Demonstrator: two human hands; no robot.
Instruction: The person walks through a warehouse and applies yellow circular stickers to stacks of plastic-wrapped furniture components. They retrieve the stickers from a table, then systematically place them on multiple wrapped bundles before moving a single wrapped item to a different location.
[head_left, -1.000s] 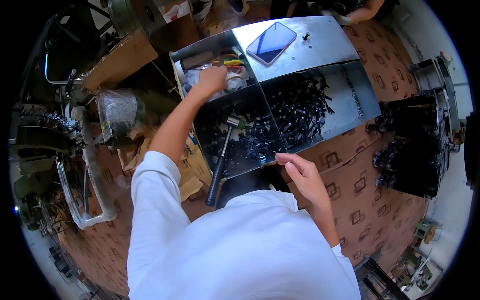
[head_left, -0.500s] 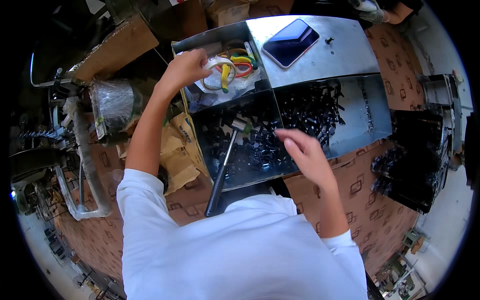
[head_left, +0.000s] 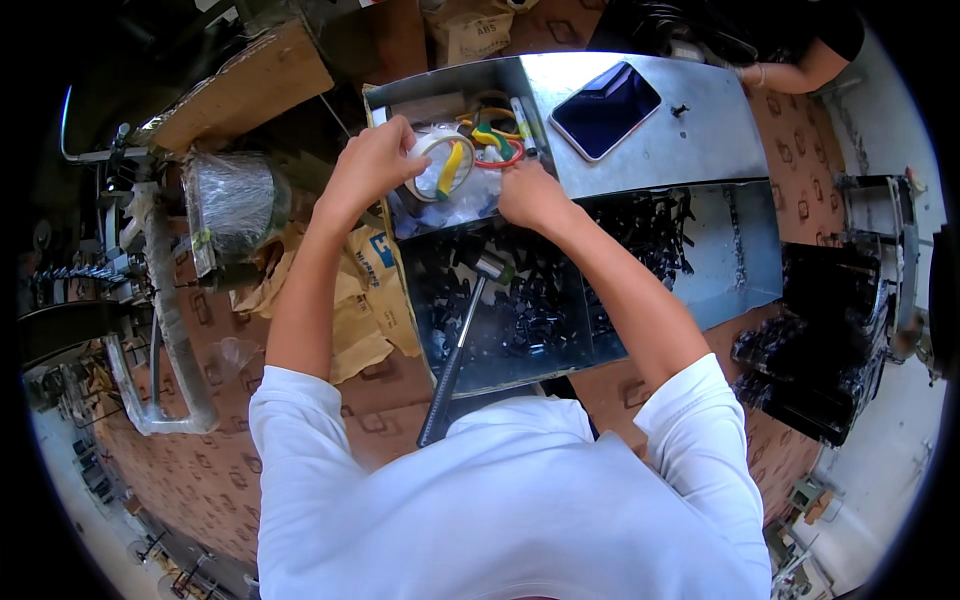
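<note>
Shifts the right hand (head_left: 533,195), since half a second ago, from over the lower bins up to the near right corner of the upper-left compartment (head_left: 490,78); leaves the left hand (head_left: 372,165) at the white tape roll (head_left: 432,140), much as before. Appears to pinch the roll's left edge between left thumb and fingers, with a narrow gap, above crumpled clear plastic (head_left: 465,208) inside that compartment. Shows a yellow handle (head_left: 449,170) across the roll's opening; cannot tell whether threaded through or only lying behind. Brings the right fingers close beside a red loop handle (head_left: 520,153), apparently curled; cannot tell whether wide, narrow or gripping.

To work well here, steady the roll by its rim, ease it off the yellow handle rather than tugging, and part the plastic gently with the right fingertips. Beware of snagging the loops on one another, and of brushing the right wrist against the metal divider.

Hidden: right fingertips, beneath the hand; tool ends, among the plastic; some small black parts (head_left: 527,310), behind the right forearm. Cut off at the top: a co-worker's arm (head_left: 805,75), with its hand hard to make out.
</note>
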